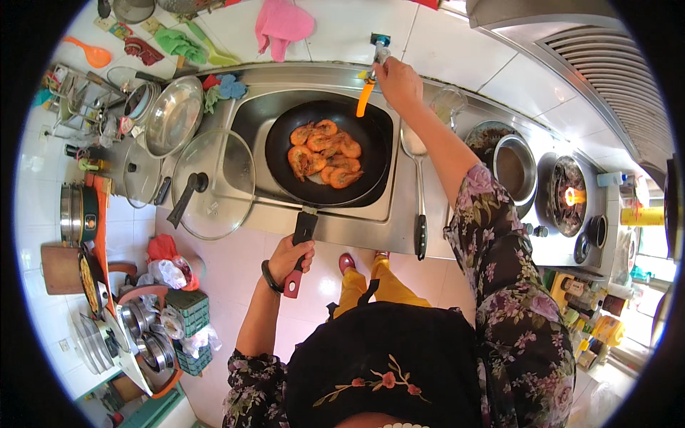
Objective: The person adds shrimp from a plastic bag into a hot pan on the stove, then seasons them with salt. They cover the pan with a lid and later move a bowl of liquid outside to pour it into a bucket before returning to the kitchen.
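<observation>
My left hand (289, 260) is closed around the handle of a black frying pan (374, 155), which is held over the stainless steel sink (247, 115). Cooked orange shrimp (324, 150) lie in the pan. My right hand (398, 83) is on the wall faucet (381, 52) above the sink's back edge, its fingers at the metal body. An orange spout tube (365, 99) points down towards the pan; whether water runs cannot be told. To the right of the sink, a metal spatula (420, 200) with a black handle rests on the counter.
A glass lid (225, 198) lies left of the sink, near a large metal basin (174, 115). On the right, a metal pot (515, 168) stands by a gas burner (568, 214) with a visible flame. A range hood (599, 69) overhangs the back right.
</observation>
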### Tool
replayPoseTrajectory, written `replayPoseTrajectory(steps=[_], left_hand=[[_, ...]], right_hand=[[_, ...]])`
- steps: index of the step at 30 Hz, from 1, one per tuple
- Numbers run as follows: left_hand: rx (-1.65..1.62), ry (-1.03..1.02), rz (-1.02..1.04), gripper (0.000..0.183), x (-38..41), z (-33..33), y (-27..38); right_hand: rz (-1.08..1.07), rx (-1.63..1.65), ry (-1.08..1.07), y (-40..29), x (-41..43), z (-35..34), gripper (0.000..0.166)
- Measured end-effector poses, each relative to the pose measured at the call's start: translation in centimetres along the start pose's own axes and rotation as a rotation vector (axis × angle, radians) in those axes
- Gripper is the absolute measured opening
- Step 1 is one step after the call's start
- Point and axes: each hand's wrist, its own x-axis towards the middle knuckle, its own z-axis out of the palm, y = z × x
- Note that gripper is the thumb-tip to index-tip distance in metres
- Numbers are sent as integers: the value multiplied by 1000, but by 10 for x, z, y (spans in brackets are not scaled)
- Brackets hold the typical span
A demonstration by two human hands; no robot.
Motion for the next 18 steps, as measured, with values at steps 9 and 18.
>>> replayPoseTrajectory(steps=[9,18], left_hand=[[-35,-47,4,12,10,1,-10],[-62,-58,-12,13,7,0,-12]], right_hand=[[-99,-199,27,45,19,5,26],[-76,-161,5,47,24,4,25]])
